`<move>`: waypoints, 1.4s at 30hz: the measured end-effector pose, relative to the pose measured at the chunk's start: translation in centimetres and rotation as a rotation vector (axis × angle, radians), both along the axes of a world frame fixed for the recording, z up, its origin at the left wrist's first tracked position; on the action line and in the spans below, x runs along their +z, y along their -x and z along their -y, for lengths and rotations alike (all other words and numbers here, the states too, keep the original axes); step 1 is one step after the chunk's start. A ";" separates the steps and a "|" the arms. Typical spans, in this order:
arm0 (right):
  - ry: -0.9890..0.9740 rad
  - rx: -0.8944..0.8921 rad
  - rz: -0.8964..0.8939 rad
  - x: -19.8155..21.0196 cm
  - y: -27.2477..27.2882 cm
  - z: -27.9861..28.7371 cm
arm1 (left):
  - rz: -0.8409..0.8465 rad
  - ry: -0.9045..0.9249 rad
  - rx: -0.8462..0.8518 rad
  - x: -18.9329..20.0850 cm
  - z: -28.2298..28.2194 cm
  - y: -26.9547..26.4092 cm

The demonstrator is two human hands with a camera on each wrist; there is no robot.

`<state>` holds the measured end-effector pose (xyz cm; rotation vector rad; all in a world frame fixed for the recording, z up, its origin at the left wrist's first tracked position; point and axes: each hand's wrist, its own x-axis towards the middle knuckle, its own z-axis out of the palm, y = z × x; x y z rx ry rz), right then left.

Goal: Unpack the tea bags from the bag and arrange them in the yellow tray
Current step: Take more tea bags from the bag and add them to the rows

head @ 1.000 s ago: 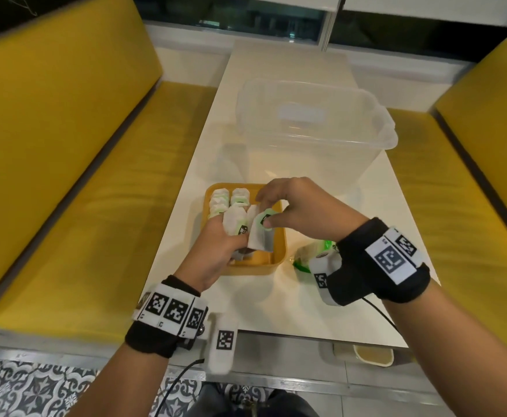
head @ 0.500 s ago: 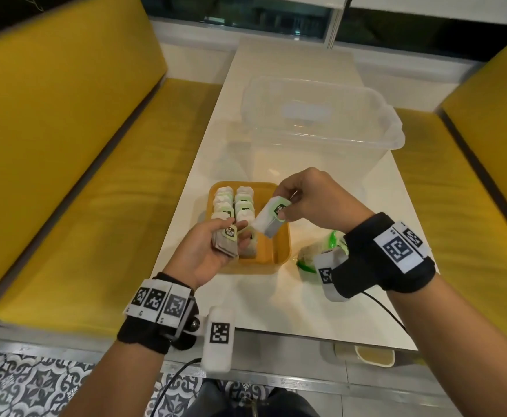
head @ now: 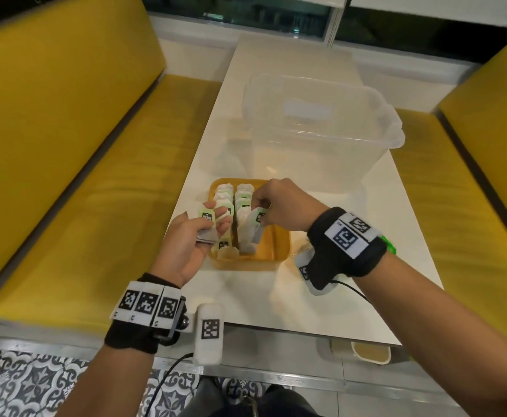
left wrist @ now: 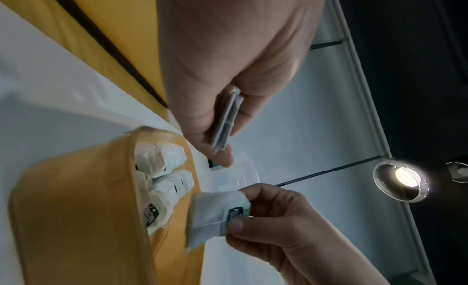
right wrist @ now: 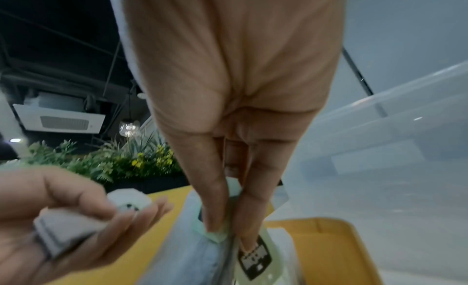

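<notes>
Bag mostly hidden behind right hand — both hands pinch tea bags.

My right hand fills the middle of the wrist view, its fingertips pinching the pale green tag end of a tea bag held over the tray. Just right of it another bag shows a black printed label. At the lower left, my left hand grips a small stack of bags. Behind the tray's far edge on the right stands a clear tub. Far left, blurred green plants with yellow flowers.
</notes>
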<state>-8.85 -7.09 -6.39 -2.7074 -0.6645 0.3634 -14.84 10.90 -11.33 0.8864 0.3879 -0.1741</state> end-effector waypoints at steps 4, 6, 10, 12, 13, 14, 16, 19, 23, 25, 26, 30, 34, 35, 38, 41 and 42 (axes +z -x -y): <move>0.207 0.031 -0.086 -2.0 -0.7 -2.6 | 0.019 0.009 0.053 0.0 -1.1 0.3; 0.273 0.032 -0.126 -2.6 -0.7 -3.4 | 0.020 0.018 0.071 -0.1 -1.7 0.5; 0.299 -0.004 -0.189 -3.4 -1.0 -4.1 | 0.024 0.002 0.089 -0.3 -2.9 1.1; 0.289 -0.014 -0.208 -3.6 -1.3 -4.3 | 0.015 -0.004 0.104 -0.6 -3.4 1.4; 0.281 -0.018 -0.214 -3.7 -1.5 -4.3 | 0.010 -0.007 0.108 -0.7 -3.6 1.5; 0.271 -0.027 -0.215 -3.7 -1.6 -4.3 | 0.003 -0.009 0.112 -0.7 -3.8 1.5; 0.241 -0.056 -0.208 -3.7 -1.9 -4.1 | -0.010 -0.015 0.115 -0.8 -4.0 1.5; 0.201 -0.120 -0.181 -3.7 -2.1 -3.5 | -0.011 -0.029 0.107 -0.8 -4.1 1.3; 0.196 -0.199 -0.155 -3.4 -2.5 -2.6 | -0.009 -0.023 0.096 -0.8 -4.3 1.1; 0.209 -0.204 -0.219 -3.4 -2.4 -2.5 | -0.009 -0.023 0.090 -0.8 -4.3 1.0; 0.220 -0.191 -0.254 -3.4 -2.2 -2.5 | -0.008 -0.022 0.086 -0.8 -4.3 0.9; 0.289 -0.154 -0.294 -3.7 -1.3 -3.3 | -0.009 -0.025 0.079 -0.8 -4.4 0.8; 0.366 -0.086 -0.208 -3.9 -1.0 -3.9 | -0.007 -0.031 0.074 -0.7 -4.6 1.0; 0.372 -0.065 -0.180 -3.8 -1.0 -4.0 | -0.006 -0.034 0.076 -0.7 -4.7 1.0; 0.383 -0.028 -0.145 -3.7 -1.1 -4.1 | 0.001 -0.043 0.078 -0.6 -4.9 1.2; 0.380 -0.052 -0.174 -4.0 -1.1 -3.9 | 0.003 -0.045 0.080 -0.6 -4.9 1.4; 0.360 -0.079 -0.198 -3.9 -1.1 -3.7 | 0.004 -0.044 0.079 -0.6 -5.0 1.5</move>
